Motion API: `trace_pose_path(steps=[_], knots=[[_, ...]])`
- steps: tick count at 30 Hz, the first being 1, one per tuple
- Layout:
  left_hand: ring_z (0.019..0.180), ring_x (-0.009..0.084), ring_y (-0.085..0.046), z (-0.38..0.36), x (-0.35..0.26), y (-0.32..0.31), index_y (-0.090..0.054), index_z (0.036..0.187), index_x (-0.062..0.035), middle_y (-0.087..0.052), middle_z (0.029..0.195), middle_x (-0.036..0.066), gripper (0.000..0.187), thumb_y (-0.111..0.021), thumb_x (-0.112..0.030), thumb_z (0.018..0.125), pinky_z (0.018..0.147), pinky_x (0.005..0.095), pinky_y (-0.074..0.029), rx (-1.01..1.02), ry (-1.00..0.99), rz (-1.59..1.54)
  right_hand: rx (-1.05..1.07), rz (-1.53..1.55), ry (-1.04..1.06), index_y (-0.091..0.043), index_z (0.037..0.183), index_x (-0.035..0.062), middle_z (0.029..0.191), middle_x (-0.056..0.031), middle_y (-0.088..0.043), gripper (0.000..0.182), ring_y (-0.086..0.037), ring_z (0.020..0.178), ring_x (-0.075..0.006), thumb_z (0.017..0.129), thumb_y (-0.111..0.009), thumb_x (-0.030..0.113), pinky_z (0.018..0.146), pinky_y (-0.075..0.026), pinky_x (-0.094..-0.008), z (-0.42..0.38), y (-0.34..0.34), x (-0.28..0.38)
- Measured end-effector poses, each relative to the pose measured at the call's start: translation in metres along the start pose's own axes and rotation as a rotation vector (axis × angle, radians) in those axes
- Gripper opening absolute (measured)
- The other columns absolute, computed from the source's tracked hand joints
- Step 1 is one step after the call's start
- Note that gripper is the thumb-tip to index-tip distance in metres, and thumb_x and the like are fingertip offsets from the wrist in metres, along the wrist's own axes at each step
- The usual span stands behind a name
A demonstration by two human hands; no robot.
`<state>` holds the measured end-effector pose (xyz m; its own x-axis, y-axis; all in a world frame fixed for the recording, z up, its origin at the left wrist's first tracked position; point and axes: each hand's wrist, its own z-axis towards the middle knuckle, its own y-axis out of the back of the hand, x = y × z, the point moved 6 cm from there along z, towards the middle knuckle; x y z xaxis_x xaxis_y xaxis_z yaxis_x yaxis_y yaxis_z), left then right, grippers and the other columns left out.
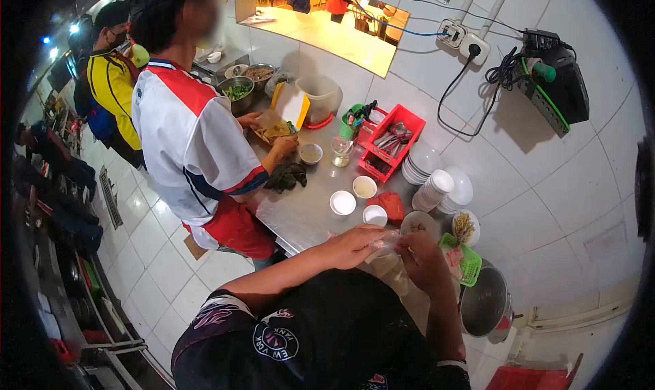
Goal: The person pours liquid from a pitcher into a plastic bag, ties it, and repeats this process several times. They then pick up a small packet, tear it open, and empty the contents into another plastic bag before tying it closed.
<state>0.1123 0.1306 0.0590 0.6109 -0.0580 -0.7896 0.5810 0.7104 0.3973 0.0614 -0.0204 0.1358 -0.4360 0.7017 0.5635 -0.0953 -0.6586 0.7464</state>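
Note:
My left hand (353, 247) reaches over the near end of the steel counter (300, 216), its fingers closed on the edge of a clear plastic bag (390, 271). Close beside it, my right hand (424, 259) pinches the bag's other side. The bag hangs below both hands, partly hidden by my shirt. Just beyond the hands are a grey bowl (420, 225) with some pieces in it, a small white bowl (374, 215) and a red cloth (390, 206). A green basket (469, 264) stands to the right of my right hand.
A co-worker (194, 131) in a white and red shirt handles food at the counter's left. Stacked white bowls (433, 189) and a red cutlery box (392, 141) stand by the wall. A large metal pot (483, 301) is at the right, below a tiled wall with cables.

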Motion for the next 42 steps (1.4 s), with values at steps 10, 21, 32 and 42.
trace_pose_path(steps=[10, 21, 32, 42], knots=[[0.121, 0.0357, -0.051, 0.001, 0.022, -0.029, -0.052, 0.134, -0.0048, -0.056, 0.124, 0.018, 0.04, -0.046, -0.002, 0.094, 0.107, 0.0433, -0.038, 0.156, 0.091, -0.162, -0.004, -0.003, -0.091, -0.065, 0.095, 0.0003, 0.09, -0.0168, -0.066, 0.01, -0.063, 0.088, -0.0374, 0.087, -0.063, 0.005, 0.078, -0.05, -0.0454, 0.0, 0.0, -0.003], [0.105, 0.0325, -0.055, 0.029, 0.008, -0.021, -0.06, 0.107, -0.0022, -0.058, 0.105, 0.016, 0.029, -0.047, 0.005, 0.082, 0.094, 0.0429, -0.043, 0.132, -0.049, -0.141, -0.023, 0.033, -0.12, -0.063, 0.093, 0.0002, 0.091, -0.0173, -0.064, 0.009, -0.064, 0.086, -0.0365, 0.086, -0.065, 0.006, 0.077, -0.051, -0.0436, -0.005, 0.022, -0.024], [0.109, 0.0346, -0.052, 0.043, -0.022, -0.002, -0.063, 0.104, -0.0035, -0.058, 0.102, 0.014, 0.025, -0.052, 0.004, 0.082, 0.101, 0.0425, -0.038, 0.07, 0.04, 0.024, -0.346, 0.089, -0.007, -0.063, 0.096, 0.0052, 0.096, -0.01, -0.063, 0.01, -0.061, 0.092, -0.0318, 0.089, -0.066, 0.012, 0.084, -0.047, -0.042, 0.003, 0.05, 0.002], [0.103, 0.0379, -0.054, 0.025, 0.006, -0.034, -0.062, 0.107, -0.0022, -0.059, 0.102, 0.018, 0.025, -0.056, 0.0, 0.083, 0.099, 0.0472, -0.038, -0.174, 0.05, 0.116, -0.099, -0.092, 0.215, -0.061, 0.091, 0.0071, 0.092, -0.0106, -0.059, 0.011, -0.057, 0.089, -0.0329, 0.084, -0.069, 0.012, 0.082, -0.042, -0.0463, 0.015, 0.012, -0.006]])
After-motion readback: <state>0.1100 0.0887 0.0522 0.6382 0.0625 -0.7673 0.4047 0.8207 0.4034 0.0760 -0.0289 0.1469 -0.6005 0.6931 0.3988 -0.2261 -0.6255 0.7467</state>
